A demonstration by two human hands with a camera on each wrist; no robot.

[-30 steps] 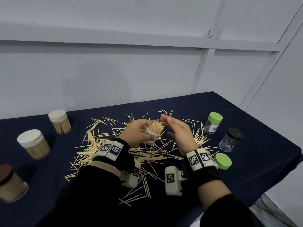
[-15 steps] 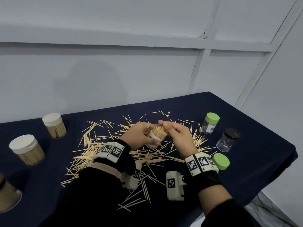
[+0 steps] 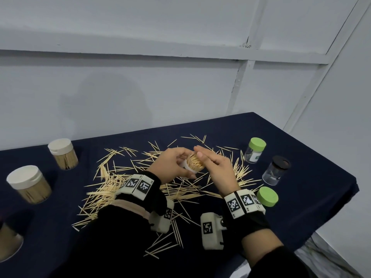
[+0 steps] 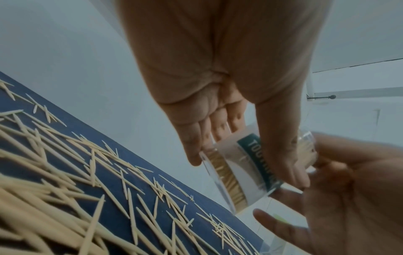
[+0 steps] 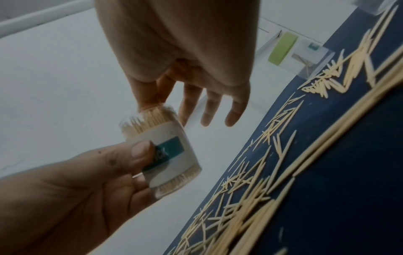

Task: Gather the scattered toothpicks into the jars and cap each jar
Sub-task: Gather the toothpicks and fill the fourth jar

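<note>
My left hand (image 3: 172, 167) grips a clear labelled jar (image 3: 193, 164) full of toothpicks, tilted with its mouth toward the right. My right hand (image 3: 212, 163) lies against the mouth with straight fingers, the thumb on the toothpick tips. The right wrist view shows the jar (image 5: 161, 145) held between the left thumb and fingers, under my right hand (image 5: 185, 60). In the left wrist view the jar (image 4: 246, 165) sits in my left hand (image 4: 229, 103). Scattered toothpicks (image 3: 124, 185) cover the dark blue cloth below both hands.
A loose green lid (image 3: 267, 196) lies right of my right wrist. Behind it stand a green-capped jar (image 3: 254, 150) and a black-capped jar (image 3: 276, 170). Two white-capped full jars (image 3: 63, 156) (image 3: 29, 184) and a third jar (image 3: 8, 241) stand at the left. The table edge drops off at the right.
My right hand has closed in on the jar mouth and now touches the toothpick tips. The toothpicks that fanned out of the jar now sit closer together in it.
</note>
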